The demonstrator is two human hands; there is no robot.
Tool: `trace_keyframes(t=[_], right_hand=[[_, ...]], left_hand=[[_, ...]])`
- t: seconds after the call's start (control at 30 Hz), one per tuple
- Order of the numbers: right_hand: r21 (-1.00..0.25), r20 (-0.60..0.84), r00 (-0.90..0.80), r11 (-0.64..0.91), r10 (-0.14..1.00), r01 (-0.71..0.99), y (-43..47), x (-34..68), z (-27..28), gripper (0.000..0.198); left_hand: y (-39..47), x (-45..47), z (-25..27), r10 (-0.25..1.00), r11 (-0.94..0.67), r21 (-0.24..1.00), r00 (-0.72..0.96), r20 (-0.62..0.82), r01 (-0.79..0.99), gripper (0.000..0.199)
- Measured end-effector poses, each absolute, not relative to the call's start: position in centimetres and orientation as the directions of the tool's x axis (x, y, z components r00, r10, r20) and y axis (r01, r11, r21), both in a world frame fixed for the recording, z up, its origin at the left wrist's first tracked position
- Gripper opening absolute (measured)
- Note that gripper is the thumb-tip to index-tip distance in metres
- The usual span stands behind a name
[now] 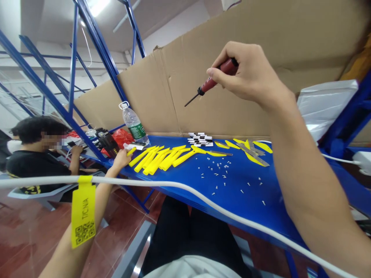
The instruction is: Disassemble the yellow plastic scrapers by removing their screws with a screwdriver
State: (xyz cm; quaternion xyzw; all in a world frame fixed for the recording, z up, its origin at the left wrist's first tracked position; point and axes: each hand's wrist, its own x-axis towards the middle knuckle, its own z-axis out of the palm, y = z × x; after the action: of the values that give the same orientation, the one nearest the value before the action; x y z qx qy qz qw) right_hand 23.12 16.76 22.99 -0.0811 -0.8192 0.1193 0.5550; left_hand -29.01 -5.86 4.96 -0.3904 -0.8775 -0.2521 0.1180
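My right hand (243, 71) is raised above the bench, closed around a screwdriver (228, 67) with a red handle. Its thin dark shaft points down and left, touching nothing. Out at the left end of the blue tabletop, my left hand (121, 160) is closed on a yellow plastic handle (131, 151), most of which my fingers hide. Beside that hand lies a row of several similar yellow handles (158, 160). Small screws and nuts (223, 170) are scattered over the middle of the tabletop (185, 181). Flat metal blades with yellow parts (252, 152) lie toward the right.
A stack of black-and-white pieces (200, 139) stands at the back, against a cardboard wall (203, 77). A large water bottle (135, 125) and red plastic bag (121, 137) are at back left. A white cable (179, 186) crosses in front. Another person (37, 150) sits at left.
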Motion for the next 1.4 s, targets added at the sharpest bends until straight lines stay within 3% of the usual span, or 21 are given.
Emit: trace_keyframes(t=[0.1,0.2,0.4,0.53,0.67,0.8,0.93,1.03,1.23,1.3,1.4], right_hand=[[-0.293,0.899,-0.345,0.956,0.271,-0.013,17.4,23.0,23.1,0.030],[-0.296,0.895,-0.358,0.955,0.267,-0.028,18.2,22.8,23.0,0.045],[-0.345,0.898,-0.307,0.938,0.315,-0.044,19.4,21.8,22.7,0.028],[-0.362,0.924,-0.169,0.928,0.343,-0.094,19.8,21.3,22.8,0.030],[-0.391,0.910,-0.170,0.918,0.377,-0.059,19.9,21.5,22.8,0.026],[-0.478,0.845,-0.288,0.878,0.451,-0.029,19.5,21.6,23.0,0.040],[-0.647,0.689,-0.532,0.748,0.492,-0.145,18.6,21.2,22.8,0.046],[-0.745,0.565,-0.682,0.642,0.465,-0.180,17.9,20.9,22.5,0.045],[-0.778,0.460,-0.802,0.607,0.380,-0.158,17.7,20.7,22.3,0.048],[-0.774,0.485,-0.780,0.609,0.396,-0.172,17.6,20.6,22.3,0.048],[-0.770,0.512,-0.736,0.616,0.443,-0.166,17.4,20.5,22.3,0.051]], left_hand=[[-6.0,-28.2,5.0,0.506,0.517,0.392,-0.641,0.577,0.761,0.020],[-5.7,-26.7,5.6,0.425,0.464,0.411,-0.604,0.674,0.785,0.023],[-3.5,-20.3,7.2,0.381,0.178,0.269,-0.319,0.868,0.946,0.030],[-1.5,-14.5,7.5,0.344,0.020,0.206,-0.200,0.917,0.978,0.030],[0.1,-10.1,7.8,0.326,-0.134,0.147,-0.097,0.940,0.980,0.030],[1.3,-7.3,7.9,0.336,-0.227,0.179,-0.095,0.937,0.957,0.029],[2.3,-5.0,7.7,0.368,-0.303,0.266,-0.145,0.919,0.915,0.026],[2.9,-3.6,7.6,0.381,-0.348,0.307,-0.165,0.910,0.886,0.025],[4.1,-2.2,7.1,0.435,-0.386,0.371,-0.188,0.880,0.845,0.025],[4.5,-2.1,6.9,0.451,-0.385,0.376,-0.184,0.873,0.843,0.035],[5.0,-2.0,7.0,0.436,-0.416,0.327,-0.129,0.891,0.849,0.081]])
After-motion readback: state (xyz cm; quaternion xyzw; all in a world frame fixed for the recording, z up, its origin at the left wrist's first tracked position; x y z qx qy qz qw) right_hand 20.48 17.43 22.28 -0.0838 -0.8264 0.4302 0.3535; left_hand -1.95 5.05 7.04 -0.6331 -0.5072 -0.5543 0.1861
